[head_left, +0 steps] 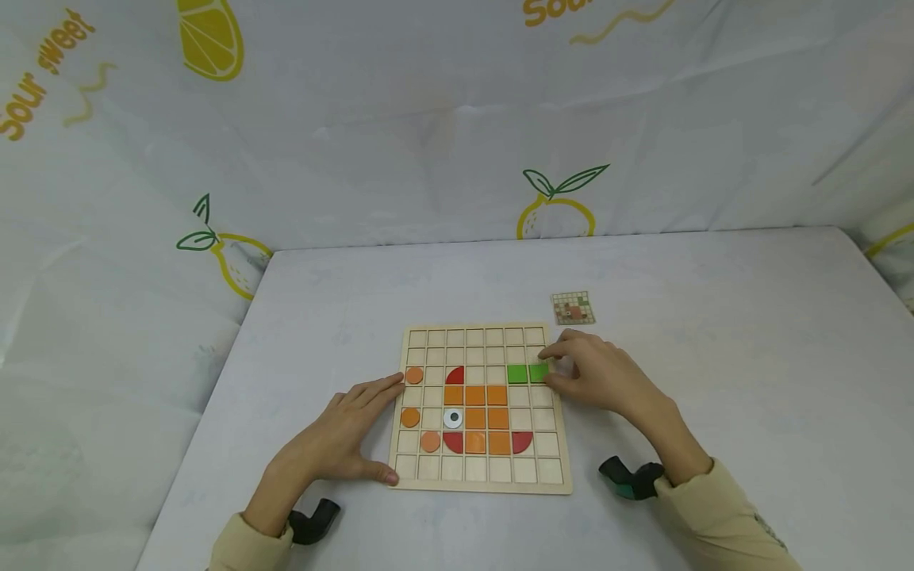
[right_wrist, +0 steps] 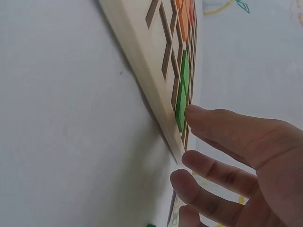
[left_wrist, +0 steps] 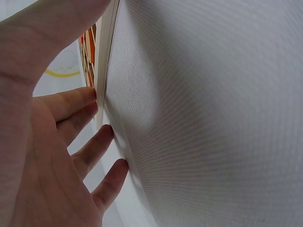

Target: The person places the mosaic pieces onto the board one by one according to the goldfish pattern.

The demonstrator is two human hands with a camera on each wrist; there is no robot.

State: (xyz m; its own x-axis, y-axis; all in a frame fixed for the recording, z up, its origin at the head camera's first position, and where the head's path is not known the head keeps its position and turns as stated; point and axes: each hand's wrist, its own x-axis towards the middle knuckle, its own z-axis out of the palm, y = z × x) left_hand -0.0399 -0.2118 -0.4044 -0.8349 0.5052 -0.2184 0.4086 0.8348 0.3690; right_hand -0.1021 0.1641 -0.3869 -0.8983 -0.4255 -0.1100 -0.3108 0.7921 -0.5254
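A wooden grid board [head_left: 446, 485] lies on the table between my hands. My left hand [head_left: 343, 436] is at its left side, fingers stretched to the upper left edge and thumb at the lower left corner. In the left wrist view, fingertips touch the board's rim [left_wrist: 101, 75]. My right hand [head_left: 596, 369] reaches over the right edge, with thumb and index finger at opposite sides of a green square tile [head_left: 539, 373]. A second green tile [head_left: 517, 373] sits beside it. Orange squares [head_left: 475, 419], red quarter-circles [head_left: 455, 376] and orange discs [head_left: 410, 417] fill other cells.
A small pattern card [head_left: 573, 308] lies behind the board's upper right corner. A white disc with a dark centre [head_left: 453, 418] is among the orange tiles. Black wrist devices [head_left: 631, 478] are on both wrists. A white printed cloth [head_left: 428, 159] hangs behind the table.
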